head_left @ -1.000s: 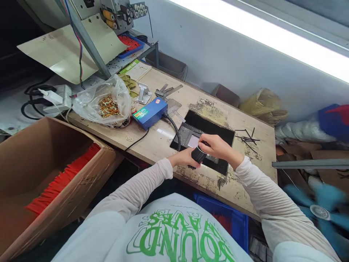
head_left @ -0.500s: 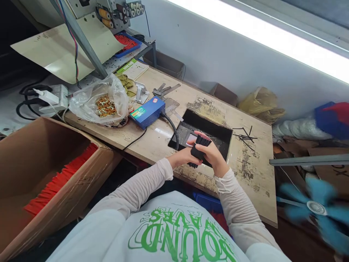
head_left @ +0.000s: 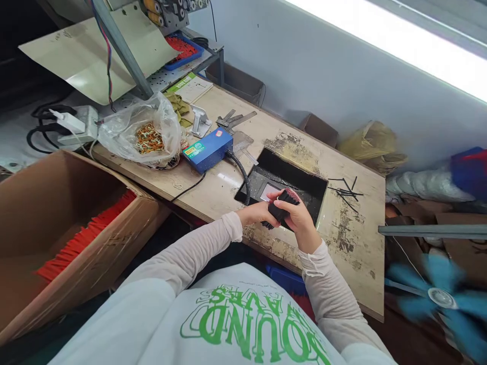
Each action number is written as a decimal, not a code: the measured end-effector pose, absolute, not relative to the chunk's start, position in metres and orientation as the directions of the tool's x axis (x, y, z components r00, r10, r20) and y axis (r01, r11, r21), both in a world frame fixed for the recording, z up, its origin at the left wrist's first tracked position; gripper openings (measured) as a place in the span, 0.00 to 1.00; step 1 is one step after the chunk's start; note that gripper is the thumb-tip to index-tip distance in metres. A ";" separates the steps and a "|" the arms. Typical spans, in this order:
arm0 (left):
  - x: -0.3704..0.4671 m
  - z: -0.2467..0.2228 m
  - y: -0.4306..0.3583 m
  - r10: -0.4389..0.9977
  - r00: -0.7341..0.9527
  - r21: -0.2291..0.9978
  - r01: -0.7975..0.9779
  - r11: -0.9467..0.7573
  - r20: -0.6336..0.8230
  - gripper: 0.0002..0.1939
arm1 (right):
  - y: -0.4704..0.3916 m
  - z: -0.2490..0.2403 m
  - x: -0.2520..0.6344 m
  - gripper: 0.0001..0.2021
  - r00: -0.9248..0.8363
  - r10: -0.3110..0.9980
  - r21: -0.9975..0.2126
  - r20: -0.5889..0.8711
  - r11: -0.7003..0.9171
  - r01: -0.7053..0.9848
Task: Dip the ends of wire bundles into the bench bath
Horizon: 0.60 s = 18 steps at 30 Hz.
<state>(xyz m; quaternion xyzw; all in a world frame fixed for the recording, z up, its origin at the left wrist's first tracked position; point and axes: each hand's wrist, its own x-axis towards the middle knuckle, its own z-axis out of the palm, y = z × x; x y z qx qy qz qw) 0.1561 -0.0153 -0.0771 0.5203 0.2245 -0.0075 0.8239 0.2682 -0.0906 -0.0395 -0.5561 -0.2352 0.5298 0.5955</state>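
Observation:
Between my two hands is a thick bundle of thin black strips [head_left: 280, 207], its upper end speckled reddish. My left hand [head_left: 258, 215] is closed round the bundle's lower left side. From the right, my right hand [head_left: 300, 218] wraps its fingers round the upper part. The bundle is tilted, and my fingers hide part of it. Both hands are over the near edge of a black recessed box [head_left: 292, 172] sunk in the wooden table [head_left: 236, 119]. Inside the recess a pale square pad [head_left: 268, 191] shows beyond my fingers.
A blue box [head_left: 209, 149] with a black hose stands left of the recess, beside a plastic bag [head_left: 152, 137] of small orange and white pieces. Loose black strips [head_left: 346, 192] lie at right. A carton [head_left: 76, 243] holds red pieces. A blue fan [head_left: 441, 298] spins at lower right.
The bundle has tipped further to the right in my hands, and my fingers have shifted round it. The camera view has moved slightly.

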 end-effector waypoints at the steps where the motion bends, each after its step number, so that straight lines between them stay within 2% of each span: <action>1: 0.158 -0.079 -0.015 0.212 0.903 0.859 0.250 0.447 -0.374 0.11 | -0.092 -0.039 0.270 0.14 0.332 0.890 -0.914 -0.312 -0.186 -0.359; 6: 0.171 -0.081 -0.012 0.189 0.914 0.884 0.268 0.382 -0.359 0.12 | -0.100 -0.039 0.281 0.16 0.348 0.886 -0.926 -0.306 -0.192 -0.325; 12: 0.182 -0.078 -0.007 0.188 0.940 0.928 0.219 0.302 -0.283 0.28 | -0.103 -0.048 0.287 0.13 0.455 0.870 -0.956 -0.189 -0.057 -0.288; 15: 0.184 -0.077 -0.004 0.156 0.947 0.935 0.234 0.265 -0.281 0.36 | -0.102 -0.052 0.288 0.14 0.460 0.864 -0.952 -0.207 -0.069 -0.298; 18: 0.181 -0.078 0.000 0.141 0.946 0.942 0.260 0.211 -0.292 0.37 | -0.100 -0.054 0.292 0.14 0.480 0.850 -0.943 -0.216 -0.055 -0.327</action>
